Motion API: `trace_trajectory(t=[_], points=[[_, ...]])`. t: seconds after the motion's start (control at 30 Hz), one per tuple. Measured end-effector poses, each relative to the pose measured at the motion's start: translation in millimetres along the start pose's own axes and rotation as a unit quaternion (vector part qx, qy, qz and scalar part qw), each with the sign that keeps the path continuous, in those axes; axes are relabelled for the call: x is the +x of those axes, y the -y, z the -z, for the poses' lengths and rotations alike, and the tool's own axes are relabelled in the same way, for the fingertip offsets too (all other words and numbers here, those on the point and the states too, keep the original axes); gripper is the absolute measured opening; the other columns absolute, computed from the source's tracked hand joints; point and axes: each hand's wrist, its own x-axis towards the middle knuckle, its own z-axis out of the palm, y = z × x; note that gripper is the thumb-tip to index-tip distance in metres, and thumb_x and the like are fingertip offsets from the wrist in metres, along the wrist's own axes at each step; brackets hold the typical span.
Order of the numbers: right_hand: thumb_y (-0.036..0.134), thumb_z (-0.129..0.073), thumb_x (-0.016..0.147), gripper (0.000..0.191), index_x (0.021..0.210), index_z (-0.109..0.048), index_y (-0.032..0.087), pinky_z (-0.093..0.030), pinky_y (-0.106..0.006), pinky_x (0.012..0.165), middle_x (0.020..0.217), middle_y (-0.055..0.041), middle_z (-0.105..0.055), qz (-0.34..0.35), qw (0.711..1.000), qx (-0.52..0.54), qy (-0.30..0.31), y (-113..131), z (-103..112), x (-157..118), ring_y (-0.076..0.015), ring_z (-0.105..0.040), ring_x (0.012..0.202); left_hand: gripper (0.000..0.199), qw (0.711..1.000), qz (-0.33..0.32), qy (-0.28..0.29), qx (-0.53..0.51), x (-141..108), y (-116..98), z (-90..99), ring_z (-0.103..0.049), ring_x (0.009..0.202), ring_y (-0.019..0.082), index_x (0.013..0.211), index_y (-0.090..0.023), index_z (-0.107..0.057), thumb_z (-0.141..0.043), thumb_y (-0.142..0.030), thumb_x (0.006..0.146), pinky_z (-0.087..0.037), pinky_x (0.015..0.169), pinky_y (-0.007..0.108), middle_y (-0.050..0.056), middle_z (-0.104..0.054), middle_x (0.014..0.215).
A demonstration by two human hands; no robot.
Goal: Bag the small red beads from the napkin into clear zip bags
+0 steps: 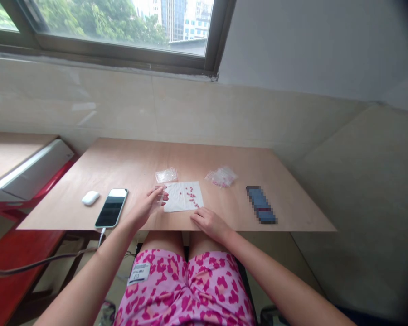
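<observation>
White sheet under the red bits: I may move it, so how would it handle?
The white sheet looks thin and faintly creased, so probably floppy and light. The small red bits seem to lie loose on it, so lifting one edge would likely spill them.

left arm (98,258) slants forward and inward, left grip (143,209) turned palm-inward, thumb (153,192) and fingers (165,198) bent toward each other; right arm (279,271) reaches in leftward, right grip (211,222) lower, palm down, fingers lightly curled.

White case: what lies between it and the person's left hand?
A phone lies between the white case and the left hand, in the head view.
</observation>
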Motion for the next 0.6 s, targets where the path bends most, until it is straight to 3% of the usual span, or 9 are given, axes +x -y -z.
trace_trajectory(t=[0.13, 0.37, 0.6], points=[[0.014, -0.049, 0.106, 0.019, 0.103, -0.067, 0.018, -0.047, -0.031, 0.075, 0.093, -0.0085, -0.064, 0.030, 0.999, -0.025, 0.030, -9.6, 4.8, 2.3, -0.0217, -0.058, 0.085, 0.047, 0.994, -0.003, 0.017, -0.105, 8.0, -3.2, 8.9, -0.068, 0.096, 0.023, 0.120, -0.018, -0.067, -0.062, -0.057, 0.094, -0.056, 0.090, 0.039, 0.011, -0.069, 0.105], [0.015, -0.046, 0.107, 0.024, 0.104, -0.069, 0.019, -0.044, -0.029, 0.069, 0.084, -0.0069, -0.063, 0.068, 0.996, -0.039, 0.039, -31.9, 12.8, 0.3, -0.0200, -0.057, 0.076, 0.050, 0.985, 0.020, -0.033, -0.171, 11.3, -12.2, 10.8, -0.068, 0.091, 0.022, 0.122, -0.016, -0.067, -0.055, -0.058, 0.097, -0.058, 0.088, 0.037, 0.011, -0.069, 0.101], [0.014, -0.044, 0.107, 0.024, 0.104, -0.068, 0.017, -0.043, -0.029, 0.067, 0.081, -0.0068, -0.066, 0.118, 0.992, -0.023, 0.042, -48.0, 12.0, -0.1, -0.0193, -0.060, 0.073, 0.049, 0.992, 0.009, -0.062, -0.107, 14.1, -11.8, 2.1, -0.068, 0.089, 0.023, 0.122, -0.016, -0.066, -0.056, -0.057, 0.096, -0.058, 0.083, 0.037, 0.010, -0.069, 0.099]])
